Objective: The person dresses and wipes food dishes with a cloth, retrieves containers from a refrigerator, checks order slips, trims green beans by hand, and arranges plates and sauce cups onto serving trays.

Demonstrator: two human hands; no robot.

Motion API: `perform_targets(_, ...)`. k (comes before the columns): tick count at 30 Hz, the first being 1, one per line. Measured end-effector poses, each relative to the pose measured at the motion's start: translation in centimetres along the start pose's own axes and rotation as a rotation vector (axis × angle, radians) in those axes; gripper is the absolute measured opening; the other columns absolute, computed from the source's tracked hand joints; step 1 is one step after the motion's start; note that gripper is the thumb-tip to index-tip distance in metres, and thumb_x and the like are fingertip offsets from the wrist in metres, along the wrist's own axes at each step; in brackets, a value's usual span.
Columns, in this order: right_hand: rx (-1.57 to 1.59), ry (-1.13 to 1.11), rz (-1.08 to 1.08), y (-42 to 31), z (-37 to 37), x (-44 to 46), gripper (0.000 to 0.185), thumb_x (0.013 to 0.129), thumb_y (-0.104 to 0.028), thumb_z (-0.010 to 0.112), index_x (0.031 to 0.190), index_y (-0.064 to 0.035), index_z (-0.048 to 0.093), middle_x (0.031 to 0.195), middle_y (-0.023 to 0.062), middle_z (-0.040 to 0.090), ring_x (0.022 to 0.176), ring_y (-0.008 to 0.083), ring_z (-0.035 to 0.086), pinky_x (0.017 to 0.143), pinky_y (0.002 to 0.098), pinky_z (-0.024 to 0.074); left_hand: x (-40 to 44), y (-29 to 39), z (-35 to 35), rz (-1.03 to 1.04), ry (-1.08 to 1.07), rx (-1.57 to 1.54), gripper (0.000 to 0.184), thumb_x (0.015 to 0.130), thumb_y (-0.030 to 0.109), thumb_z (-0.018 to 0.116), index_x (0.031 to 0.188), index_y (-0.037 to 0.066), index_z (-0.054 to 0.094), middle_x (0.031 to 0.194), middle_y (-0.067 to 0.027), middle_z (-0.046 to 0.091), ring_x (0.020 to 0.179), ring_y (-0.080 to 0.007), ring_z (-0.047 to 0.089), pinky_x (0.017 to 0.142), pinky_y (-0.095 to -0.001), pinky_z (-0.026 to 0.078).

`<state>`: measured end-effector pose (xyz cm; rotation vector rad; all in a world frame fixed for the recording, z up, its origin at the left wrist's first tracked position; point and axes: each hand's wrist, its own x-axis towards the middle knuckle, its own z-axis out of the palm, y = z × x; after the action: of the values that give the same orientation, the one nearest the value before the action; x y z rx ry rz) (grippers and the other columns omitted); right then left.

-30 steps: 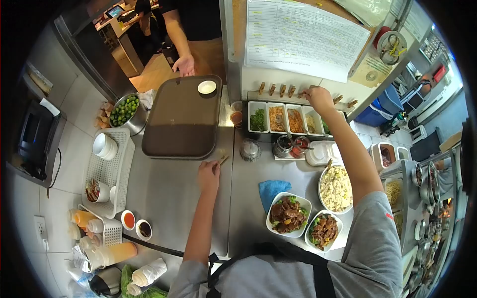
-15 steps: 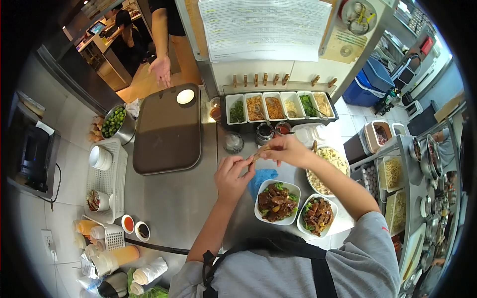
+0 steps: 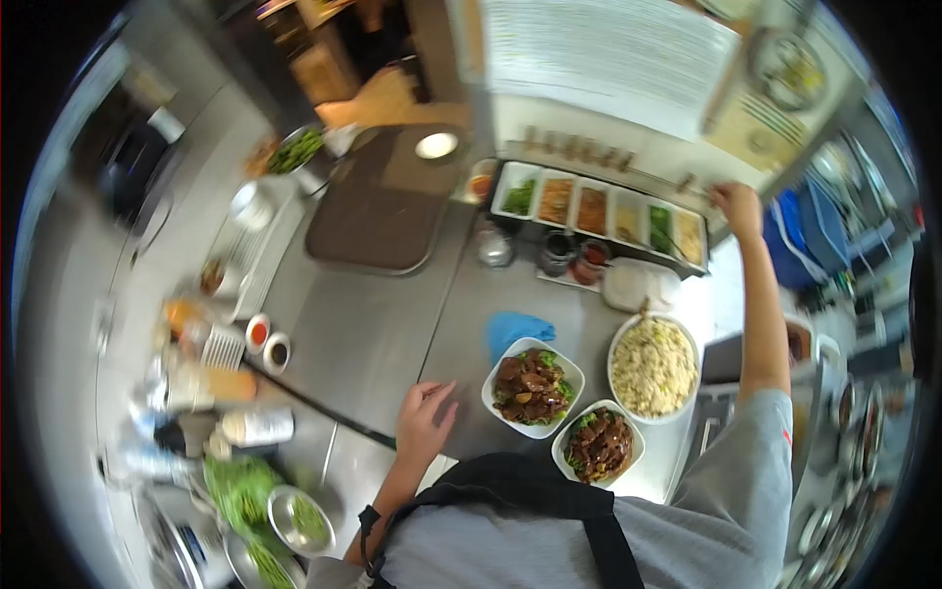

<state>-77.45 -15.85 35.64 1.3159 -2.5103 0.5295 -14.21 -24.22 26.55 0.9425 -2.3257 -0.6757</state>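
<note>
My right hand (image 3: pixel 741 209) reaches up to the right end of the rail above the topping tubs. Its fingers are pinched on what looks like a wooden clothespin, blurred and mostly hidden. Other wooden clothespins (image 3: pixel 579 150) line the same rail. Low over the steel counter (image 3: pixel 383 329), my left hand (image 3: pixel 424 420) is open, fingers apart and holding nothing. To its right stands a white bowl of sauced meat with greens (image 3: pixel 533 387), with a second meat bowl (image 3: pixel 599 445) close beside it. Behind the first bowl lies a blue cloth (image 3: pixel 520 330).
A large bowl of pale chopped food (image 3: pixel 653 368) stands at the right. White topping tubs (image 3: pixel 592 208) and sauce jars (image 3: pixel 557 253) line the back. A brown tray (image 3: pixel 378 201) holds a small white dish (image 3: pixel 437 145). Sauce cups (image 3: pixel 278 353) and squeeze bottles (image 3: pixel 257 428) sit left.
My hands have parted: the right, pinching a small wooden piece with the left before, went up to the rail; the left dropped toward me. The view turned, and the other person's reaching hand left it.
</note>
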Motion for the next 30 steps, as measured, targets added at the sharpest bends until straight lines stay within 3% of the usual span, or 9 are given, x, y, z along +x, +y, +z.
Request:
perform_targets(4,-0.001,-0.115,-0.047,5.3,4.2,1.6,0.037,0.088,-0.035,0.056,0.105,-0.0043,0.068,0.095,0.0162,0.069,0.085,0.0336,0.066,0.076,0.0411,0.0496,-5.8,0.9,-2.0,-0.188,0.034,0.048,0.033,0.079,0.012,0.069,0.112,0.011,0.065,0.106,-0.0099,0.058,0.094,-0.0256,0.059,0.081,-0.0354,0.049)
perform_targets(7,0.234,-0.379,-0.191,13.2,8.8,6.0,0.026,0.091,-0.024,0.051,0.093,-0.0023,0.066,0.075,0.0091,0.064,0.068,0.017,0.056,0.063,0.0329,0.0469,-9.0,2.0,-2.8,-0.256,0.073,0.052,0.035,0.079,0.013,0.069,0.114,0.014,0.064,0.109,-0.0076,0.057,0.098,-0.0241,0.059,0.083,-0.0337,0.051)
perform_targets(9,0.648,-0.204,0.038,15.0,11.5,7.7,0.048,0.091,-0.019,0.057,0.136,-0.0068,0.046,0.083,0.0121,0.066,0.066,0.0149,0.057,0.059,0.0305,0.0472,-10.4,2.7,-3.4,-0.283,0.14,0.067,0.037,0.08,0.012,0.067,0.116,0.015,0.062,0.109,-0.0072,0.055,0.098,-0.0245,0.058,0.083,-0.0342,0.05)
perform_targets(11,0.31,-0.032,0.076,9.7,9.0,6.3,0.057,0.091,-0.021,0.061,0.143,-0.0108,0.04,0.094,0.0122,0.068,0.061,0.0167,0.059,0.054,0.0303,0.0479,-11.6,2.8,-3.9,-0.228,0.241,0.106,0.038,0.079,0.011,0.066,0.117,0.015,0.061,0.109,-0.0073,0.055,0.097,-0.0248,0.058,0.082,-0.0347,0.05)
perform_targets(15,0.8,-0.013,-0.556,-18.6,2.4,-6.0,0.036,0.094,-0.014,0.055,0.129,-0.0071,0.055,0.109,0.0141,0.064,0.088,0.0186,0.062,0.08,0.031,0.0493,-13.1,3.1,-6.1,-0.278,0.35,0.106,0.038,0.079,0.01,0.065,0.116,0.016,0.061,0.107,-0.0076,0.055,0.094,-0.0251,0.059,0.08,-0.0354,0.051)
perform_targets(16,0.839,-0.201,-0.579,-27.4,-2.6,-11.4,0.028,0.091,0.002,0.052,0.118,-0.0015,0.059,0.112,0.0141,0.064,0.104,0.0236,0.06,0.087,0.0321,0.0478,-13.4,3.0,-6.5,-0.284,0.349,0.091,0.038,0.079,0.009,0.065,0.115,0.015,0.062,0.106,-0.0077,0.055,0.093,-0.025,0.059,0.079,-0.0356,0.051)
perform_targets(19,0.975,-0.153,-1.201,-44.2,-13.9,-21.4,0.018,0.072,0.003,0.07,0.089,-0.0031,0.066,0.093,0.0088,0.067,0.08,0.0227,0.063,0.068,0.032,0.0514,-13.2,2.8,-7.1,-0.234,0.353,0.03,0.029,0.078,0.006,0.065,0.105,0.013,0.067,0.097,-0.0073,0.06,0.087,-0.025,0.061,0.075,-0.0359,0.051)
perform_targets(23,1.044,-0.414,-1.645,-50.3,-23.7,-27.1,0.014,0.08,-0.017,0.064,0.091,-0.0091,0.061,0.091,0.0078,0.058,0.084,0.022,0.058,0.072,0.0396,0.0544,-15.6,1.8,-7.9,-0.21,0.36,-0.033,0.025,0.074,0.004,0.065,0.099,0.01,0.068,0.09,-0.008,0.061,0.082,-0.028,0.061,0.076,-0.0381,0.05)
perform_targets(30,1.646,-0.389,-1.714,-60.0,-20.4,-36.9,0.018,0.072,-0.019,0.064,0.075,-0.001,0.061,0.079,0.0042,0.058,0.08,0.0204,0.055,0.072,0.0351,0.0465,-19.6,-2.6,-11.0,-0.311,0.34,-0.093,0.025,0.077,0.0,0.064,0.1,0.01,0.069,0.089,-0.0101,0.064,0.083,-0.0279,0.062,0.074,-0.0352,0.05)
